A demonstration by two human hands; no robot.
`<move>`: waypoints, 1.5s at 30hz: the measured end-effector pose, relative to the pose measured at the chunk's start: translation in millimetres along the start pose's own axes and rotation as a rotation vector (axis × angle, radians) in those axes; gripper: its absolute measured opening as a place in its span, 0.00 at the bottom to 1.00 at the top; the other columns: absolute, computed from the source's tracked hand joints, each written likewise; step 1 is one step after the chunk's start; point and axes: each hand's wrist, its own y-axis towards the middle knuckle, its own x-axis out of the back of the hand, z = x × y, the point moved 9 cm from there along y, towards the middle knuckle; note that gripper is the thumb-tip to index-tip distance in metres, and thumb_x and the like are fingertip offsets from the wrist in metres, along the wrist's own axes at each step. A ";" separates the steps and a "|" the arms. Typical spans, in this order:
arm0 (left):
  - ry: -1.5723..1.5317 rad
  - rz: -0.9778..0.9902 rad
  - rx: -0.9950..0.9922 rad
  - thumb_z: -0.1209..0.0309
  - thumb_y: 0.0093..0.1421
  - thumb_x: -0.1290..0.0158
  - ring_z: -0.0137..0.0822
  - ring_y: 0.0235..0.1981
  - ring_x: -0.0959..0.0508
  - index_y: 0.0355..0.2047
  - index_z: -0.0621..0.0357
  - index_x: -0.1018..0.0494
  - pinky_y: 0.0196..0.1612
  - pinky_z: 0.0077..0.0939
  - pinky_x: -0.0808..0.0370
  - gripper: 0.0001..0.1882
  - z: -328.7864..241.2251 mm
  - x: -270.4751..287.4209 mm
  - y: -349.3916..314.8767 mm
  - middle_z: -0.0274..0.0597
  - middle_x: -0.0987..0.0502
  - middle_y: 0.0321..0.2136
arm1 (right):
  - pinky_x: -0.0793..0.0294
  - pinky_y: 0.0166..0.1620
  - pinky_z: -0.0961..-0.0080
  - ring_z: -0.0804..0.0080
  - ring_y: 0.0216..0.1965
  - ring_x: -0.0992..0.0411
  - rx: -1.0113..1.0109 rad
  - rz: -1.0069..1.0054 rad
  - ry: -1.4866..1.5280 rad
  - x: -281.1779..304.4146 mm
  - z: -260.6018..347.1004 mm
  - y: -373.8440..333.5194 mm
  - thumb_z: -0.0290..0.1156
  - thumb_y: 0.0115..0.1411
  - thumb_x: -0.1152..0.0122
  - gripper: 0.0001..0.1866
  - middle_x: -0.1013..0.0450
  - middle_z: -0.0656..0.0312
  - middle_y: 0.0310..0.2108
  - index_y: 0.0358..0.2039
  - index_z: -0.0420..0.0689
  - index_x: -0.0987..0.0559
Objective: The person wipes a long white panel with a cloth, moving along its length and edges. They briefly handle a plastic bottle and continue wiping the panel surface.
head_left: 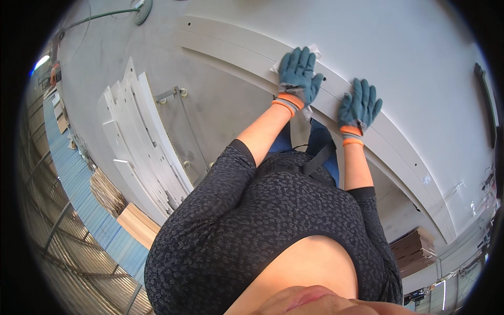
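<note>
A long, pale board (pixel 388 134) with small dark holes lies across in front of me, its straight edges bent by the lens. My left hand (pixel 299 73), in a blue-grey glove with an orange cuff, lies flat on it with fingers stretched out. Beneath that palm is a crumpled white cloth or wipe (pixel 315 51), of which only the edges show. Further right, my right hand (pixel 360 105) wears a matching glove. Its fingers are spread on the board, and nothing is visible in them.
On my left stands a stack of white panels (pixel 139 134), next to a wheeled metal frame (pixel 181 113). Wooden boards (pixel 137 226) lie nearer on that side. Brown stacked pieces (pixel 415 251) sit at the lower right. A green hose (pixel 102 18) runs at the far left.
</note>
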 end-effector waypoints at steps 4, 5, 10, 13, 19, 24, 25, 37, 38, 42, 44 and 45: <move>0.132 -0.009 0.078 0.53 0.64 0.43 0.63 0.68 0.31 0.69 0.61 0.33 0.72 0.62 0.41 0.38 130.2 29.4 20.0 0.57 0.32 0.69 | 0.55 0.77 0.42 0.54 0.74 0.39 0.015 -0.001 -0.044 0.2 11.0 5.0 0.44 0.70 0.48 0.27 0.31 0.63 0.71 0.68 0.58 0.25; 0.199 0.025 0.132 0.50 0.65 0.46 0.61 0.69 0.32 0.69 0.61 0.33 0.72 0.60 0.41 0.38 178.3 34.7 24.5 0.56 0.31 0.69 | 0.55 0.77 0.43 0.54 0.74 0.39 0.019 0.003 -0.052 -0.3 13.6 6.4 0.43 0.70 0.48 0.27 0.31 0.63 0.71 0.68 0.57 0.25; 0.503 0.059 0.292 0.46 0.70 0.55 0.57 0.73 0.35 0.71 0.67 0.37 0.76 0.51 0.45 0.41 408.8 89.8 56.5 0.61 0.41 0.75 | 0.51 0.76 0.45 0.53 0.73 0.36 0.056 -0.022 -0.094 0.3 20.3 12.6 0.43 0.73 0.53 0.25 0.29 0.60 0.69 0.67 0.55 0.23; 0.014 0.092 0.703 0.44 0.71 0.56 0.58 0.62 0.23 0.59 0.70 0.25 0.64 0.42 0.29 0.37 505.2 92.3 55.1 0.63 0.25 0.62 | 0.50 0.75 0.45 0.52 0.72 0.36 0.065 -0.026 -0.124 1.5 25.6 13.9 0.44 0.75 0.57 0.25 0.28 0.58 0.69 0.66 0.53 0.22; -0.626 0.121 1.213 0.47 0.72 0.53 0.45 0.37 0.15 0.42 0.67 0.15 0.47 0.44 0.21 0.32 586.9 57.9 14.4 0.53 0.13 0.37 | 0.48 0.75 0.47 0.52 0.72 0.36 0.061 -0.015 -0.170 0.1 33.9 12.6 0.43 0.75 0.57 0.25 0.28 0.57 0.68 0.65 0.50 0.23; -0.611 0.134 1.422 0.49 0.72 0.50 0.42 0.36 0.15 0.47 0.65 0.18 0.43 0.38 0.21 0.28 665.7 74.1 -59.8 0.48 0.14 0.38 | 0.48 0.75 0.47 0.52 0.73 0.37 0.067 -0.015 -0.166 -0.9 37.5 12.4 0.41 0.74 0.55 0.24 0.29 0.56 0.69 0.65 0.49 0.23; -0.783 0.001 1.448 0.50 0.72 0.49 0.43 0.37 0.15 0.49 0.64 0.18 0.42 0.38 0.21 0.27 664.9 83.7 -68.4 0.47 0.14 0.38 | 0.49 0.75 0.47 0.51 0.73 0.37 0.072 -0.014 -0.163 -2.4 36.8 14.8 0.41 0.74 0.55 0.24 0.29 0.56 0.69 0.65 0.49 0.23; -1.087 -0.175 1.299 0.67 0.69 0.39 0.39 0.38 0.15 0.55 0.63 0.21 0.43 0.33 0.16 0.18 612.6 201.2 -110.9 0.42 0.14 0.41 | 0.46 0.73 0.48 0.52 0.72 0.37 -0.246 0.078 -0.307 -26.5 21.2 26.1 0.46 0.73 0.51 0.26 0.31 0.53 0.70 0.64 0.47 0.23; -0.934 -0.235 1.141 0.69 0.67 0.37 0.38 0.41 0.15 0.53 0.63 0.20 0.46 0.32 0.17 0.17 613.0 223.3 -104.8 0.42 0.15 0.43 | 0.45 0.73 0.50 0.51 0.72 0.37 -0.307 0.100 -0.306 -30.0 20.0 29.1 0.47 0.73 0.51 0.26 0.31 0.52 0.70 0.64 0.46 0.23; -0.487 -0.348 0.684 0.75 0.61 0.32 0.34 0.51 0.20 0.43 0.66 0.16 0.53 0.29 0.21 0.11 607.8 282.6 -89.5 0.39 0.22 0.56 | 0.38 0.71 0.54 0.45 0.70 0.35 -0.214 0.060 -0.151 -35.8 63.7 47.5 0.44 0.72 0.46 0.25 0.32 0.44 0.69 0.63 0.43 0.22; -0.749 -0.456 0.828 0.73 0.62 0.32 0.32 0.47 0.19 0.41 0.66 0.16 0.52 0.28 0.22 0.10 644.0 258.2 -135.0 0.38 0.19 0.50 | 0.35 0.70 0.55 0.43 0.69 0.34 -0.054 0.026 -0.028 -41.1 107.7 66.4 0.42 0.71 0.44 0.24 0.32 0.41 0.69 0.62 0.42 0.22; -0.439 -0.160 1.342 0.67 0.63 0.31 0.30 0.38 0.21 0.40 0.65 0.17 0.46 0.28 0.23 0.12 688.2 241.5 -213.6 0.36 0.18 0.37 | 0.32 0.68 0.55 0.41 0.68 0.32 -0.030 0.038 0.028 -47.8 145.2 82.1 0.39 0.71 0.42 0.23 0.32 0.39 0.68 0.61 0.41 0.21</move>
